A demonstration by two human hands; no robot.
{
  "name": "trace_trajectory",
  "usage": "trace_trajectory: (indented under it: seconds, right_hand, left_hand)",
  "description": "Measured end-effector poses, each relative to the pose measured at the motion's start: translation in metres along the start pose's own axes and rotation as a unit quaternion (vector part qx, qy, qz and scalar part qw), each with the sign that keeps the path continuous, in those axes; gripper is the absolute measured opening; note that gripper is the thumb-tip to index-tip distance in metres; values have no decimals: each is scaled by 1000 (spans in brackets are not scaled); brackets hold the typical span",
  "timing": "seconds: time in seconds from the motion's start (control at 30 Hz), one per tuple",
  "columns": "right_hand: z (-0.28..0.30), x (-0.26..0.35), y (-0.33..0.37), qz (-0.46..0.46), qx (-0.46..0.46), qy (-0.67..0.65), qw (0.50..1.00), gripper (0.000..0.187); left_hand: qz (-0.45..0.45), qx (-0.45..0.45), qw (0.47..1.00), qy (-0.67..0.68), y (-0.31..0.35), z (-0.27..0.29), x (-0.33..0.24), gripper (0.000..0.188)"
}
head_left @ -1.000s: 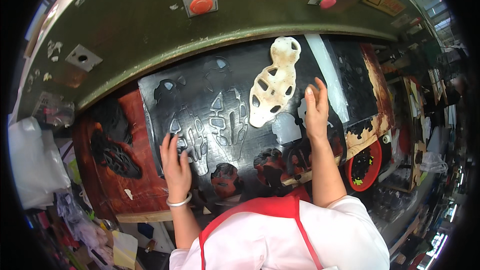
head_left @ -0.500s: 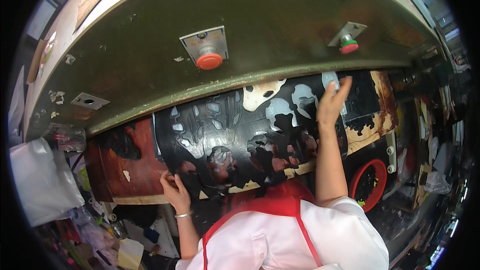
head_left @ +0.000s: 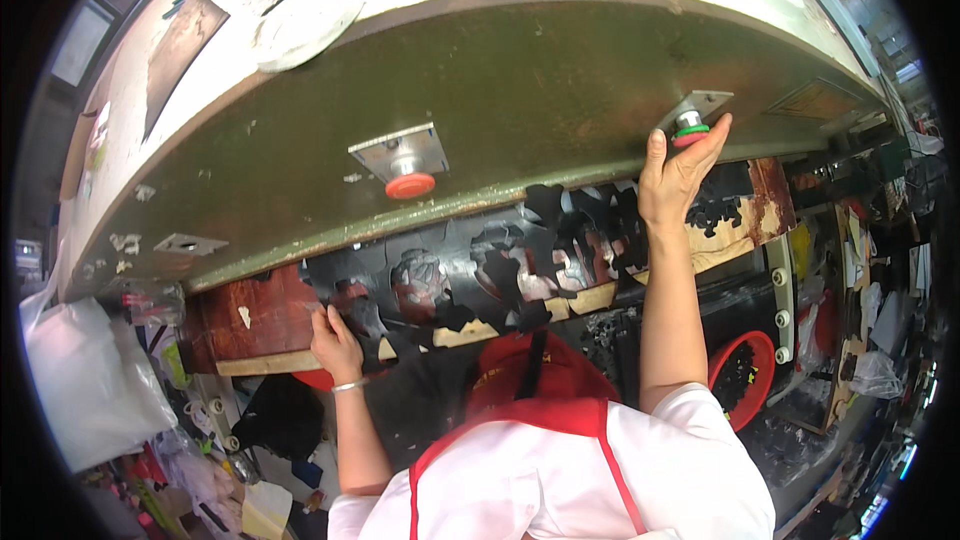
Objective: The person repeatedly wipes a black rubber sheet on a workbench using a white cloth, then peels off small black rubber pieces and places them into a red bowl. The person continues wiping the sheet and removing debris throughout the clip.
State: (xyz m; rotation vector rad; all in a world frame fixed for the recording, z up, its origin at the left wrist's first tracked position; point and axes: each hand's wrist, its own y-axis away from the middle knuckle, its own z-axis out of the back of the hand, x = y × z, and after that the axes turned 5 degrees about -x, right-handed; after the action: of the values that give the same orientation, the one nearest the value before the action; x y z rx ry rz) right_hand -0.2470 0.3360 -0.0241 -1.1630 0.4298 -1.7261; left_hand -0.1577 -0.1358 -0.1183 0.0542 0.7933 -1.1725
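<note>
My right hand (head_left: 678, 175) reaches up to the green panel with thumb and fingers spread around a pink-and-green push button (head_left: 690, 133), the fingers touching or very near it. Lower left, my left hand (head_left: 336, 345) has bent fingers pinched at the left edge of a black sheet (head_left: 460, 265) with irregular cut-out holes. That sheet lies on a reddish-brown board (head_left: 260, 305) with a pale wooden front edge. The sheet's far part is hidden under the green machine panel (head_left: 540, 90).
A red mushroom button (head_left: 409, 183) juts from the panel's middle. A red bin (head_left: 742, 380) with black scraps stands below at the right. Clear plastic bags (head_left: 95, 380) hang at the left. A pale round lid-like piece (head_left: 308, 25) lies atop the machine.
My right hand has gone from above the sheet to the push button. The green panel sits lower in view and now covers the sheet's far part and the pale cut-out piece. My left hand shifted slightly.
</note>
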Motion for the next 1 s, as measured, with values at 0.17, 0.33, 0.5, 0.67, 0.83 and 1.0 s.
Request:
trace_trajectory:
  seconds: [0.17,0.33,0.5,0.67,0.83,1.0]
  right_hand:
    - [44,-70,62,-272,110,63,954,53]
    - [48,-115,108,-261,136,-78,952,39]
    - [112,-97,131,-236,58,-151,958,34]
    - [189,-73,143,-300,18,0,954,18]
    - [160,6,129,-155,13,-104,982,18]
    - [116,117,185,-135,302,28,943,102]
  left_hand:
    - [3,1,1000,17,3,3,3,30]
    - [26,39,999,-1,16,5,14,37]
    - [18,43,986,157,51,28,25,34]
    - [44,128,972,190,92,75,41,44]
    - [28,64,984,164,67,98,28,29]
    - [-179,107,965,160,71,58,-49,33]
